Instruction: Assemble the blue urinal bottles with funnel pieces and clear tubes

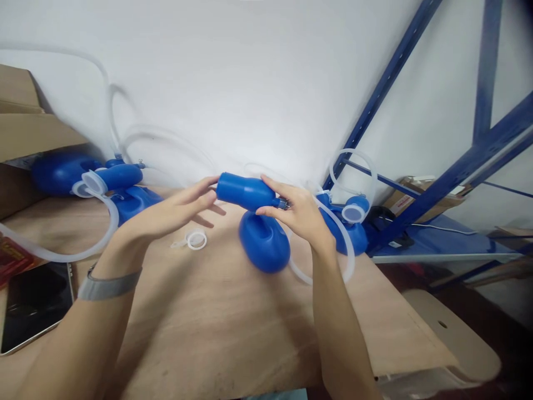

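Note:
A blue tubular plastic cup (245, 190) lies sideways in the air over the table, its wide end to the left. My right hand (302, 210) grips its narrow right end, thumb below and fingers above, around a small metal clamp (283, 204). At the wide end is my left hand (195, 201), fingers spread and close to the rim; whether they touch it I cannot tell. Just beneath the cup a rounded blue plastic bottle (266, 244) rests on the table. A white ring-shaped cap with a tab (196, 239) lies below my left hand.
More blue bottles with capped cups (120, 176) and clear hoses (104, 253) crowd the left, beside a cardboard box (37, 130) and a tablet (37, 303). Another blue bottle (356, 238) stands right, near a blue metal shelf (441, 239). A stool (453, 333) sits beyond the wooden table's (233, 333) edge.

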`<state>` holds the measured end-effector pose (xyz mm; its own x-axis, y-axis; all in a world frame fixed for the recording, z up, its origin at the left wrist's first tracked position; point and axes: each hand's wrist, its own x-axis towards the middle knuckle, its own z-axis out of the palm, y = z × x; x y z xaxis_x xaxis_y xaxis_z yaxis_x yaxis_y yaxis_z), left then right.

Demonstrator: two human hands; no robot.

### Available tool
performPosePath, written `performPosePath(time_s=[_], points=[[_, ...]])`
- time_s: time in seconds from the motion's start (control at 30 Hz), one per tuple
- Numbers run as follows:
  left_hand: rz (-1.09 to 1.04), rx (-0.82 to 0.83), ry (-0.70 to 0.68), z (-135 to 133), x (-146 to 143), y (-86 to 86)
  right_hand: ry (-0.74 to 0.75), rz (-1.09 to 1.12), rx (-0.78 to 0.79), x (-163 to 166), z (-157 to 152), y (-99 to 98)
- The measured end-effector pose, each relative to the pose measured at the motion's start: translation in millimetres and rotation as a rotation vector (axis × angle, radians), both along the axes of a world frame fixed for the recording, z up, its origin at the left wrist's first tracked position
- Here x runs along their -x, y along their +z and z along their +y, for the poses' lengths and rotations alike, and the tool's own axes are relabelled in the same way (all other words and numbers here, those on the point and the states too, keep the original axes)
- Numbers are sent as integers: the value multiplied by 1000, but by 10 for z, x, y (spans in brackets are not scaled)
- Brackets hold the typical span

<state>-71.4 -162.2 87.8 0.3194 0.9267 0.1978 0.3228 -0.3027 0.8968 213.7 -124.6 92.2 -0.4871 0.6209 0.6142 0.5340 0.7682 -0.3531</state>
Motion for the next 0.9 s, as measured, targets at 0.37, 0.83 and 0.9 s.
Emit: performPosePath(time_s=[0.37, 0.83, 0.9], points=[[-286, -301, 460, -76, -97, 181, 119, 247, 114, 97, -27, -42], [-340, -308, 528, -134, -154, 215, -18, 417, -149, 237, 17, -145], [-361, -294, 567, -137, -122, 226, 13, 400, -135, 196, 76, -168]])
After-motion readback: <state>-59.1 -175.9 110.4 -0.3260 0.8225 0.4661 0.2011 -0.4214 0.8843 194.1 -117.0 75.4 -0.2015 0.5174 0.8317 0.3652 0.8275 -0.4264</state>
